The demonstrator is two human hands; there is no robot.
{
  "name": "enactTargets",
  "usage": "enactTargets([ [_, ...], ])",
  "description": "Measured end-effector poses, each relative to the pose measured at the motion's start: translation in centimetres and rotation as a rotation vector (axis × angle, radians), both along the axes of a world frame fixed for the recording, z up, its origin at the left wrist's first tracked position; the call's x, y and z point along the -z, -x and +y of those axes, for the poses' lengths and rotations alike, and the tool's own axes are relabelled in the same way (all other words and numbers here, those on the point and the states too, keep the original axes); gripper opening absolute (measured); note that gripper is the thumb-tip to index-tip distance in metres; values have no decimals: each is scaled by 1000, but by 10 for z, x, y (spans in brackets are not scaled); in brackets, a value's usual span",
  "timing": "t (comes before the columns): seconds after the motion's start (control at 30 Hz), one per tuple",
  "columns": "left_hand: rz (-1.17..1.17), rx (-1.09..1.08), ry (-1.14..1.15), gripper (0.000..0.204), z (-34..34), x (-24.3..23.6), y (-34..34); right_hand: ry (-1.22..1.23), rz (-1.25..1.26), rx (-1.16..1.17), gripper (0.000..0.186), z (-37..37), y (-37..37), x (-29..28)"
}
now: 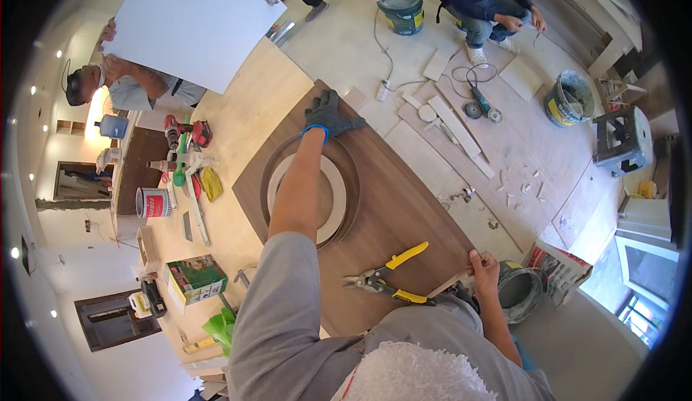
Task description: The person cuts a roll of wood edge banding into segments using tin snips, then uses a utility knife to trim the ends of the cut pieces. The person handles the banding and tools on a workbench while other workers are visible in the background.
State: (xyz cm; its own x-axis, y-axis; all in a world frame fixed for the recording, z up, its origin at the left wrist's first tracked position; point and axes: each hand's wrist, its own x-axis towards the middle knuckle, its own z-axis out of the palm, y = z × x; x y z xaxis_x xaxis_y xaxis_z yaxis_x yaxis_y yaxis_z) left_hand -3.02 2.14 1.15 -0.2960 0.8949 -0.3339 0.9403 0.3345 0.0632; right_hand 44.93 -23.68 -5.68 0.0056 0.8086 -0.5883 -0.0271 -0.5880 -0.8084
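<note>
Two hands at a brown wood-grain panel (411, 206), which lies slantwise across the middle of the frame, over a pale tabletop (249, 102). As seen from where I stand, the left hand (328, 116), in a dark glove, reaches to the panel's far end at upper centre, palm down, its fingers spread and the thumb set wide to the right — a posture that probably steadies the surface over a broad area. The right hand (485, 267), bare, is at the panel's right-hand corner, fingers curled in at the edge; whether they truly pinch it I cannot tell. With contact at two well-separated places, the panel would presumably resist turning. Beneath the left forearm shows a round form (351, 184) with a pale inner band; whether it is cut in or laid on is unclear. Yellow-handled snips (375, 281) rest on the panel at lower centre, handles apart, likely left there to be within easy reach. At left, a red drill (173, 133), a red-labelled tin (153, 203) and a green box (196, 280) stand off the panel — perhaps to free its face. At upper left, a co-worker (148, 87) holds a white board (194, 26).
</note>
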Motion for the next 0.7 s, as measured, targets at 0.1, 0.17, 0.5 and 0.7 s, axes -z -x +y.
enactTargets([
  [0.1,-17,-25,21,130,1,-7,-3,-10,-71,-56,36,2,0,-1],
  [0.17,7,-65,9,126,-2,-19,-12,-44,-92,-68,38,6,-2,7],
  [0.5,-276,-232,-685,39,-202,-61,-116,-138,-18,-470,33,26,-21,-66],
  [0.7,-52,-275,-685,23,-319,-1,-133,35,346,-685,20,53,17,-108],
])
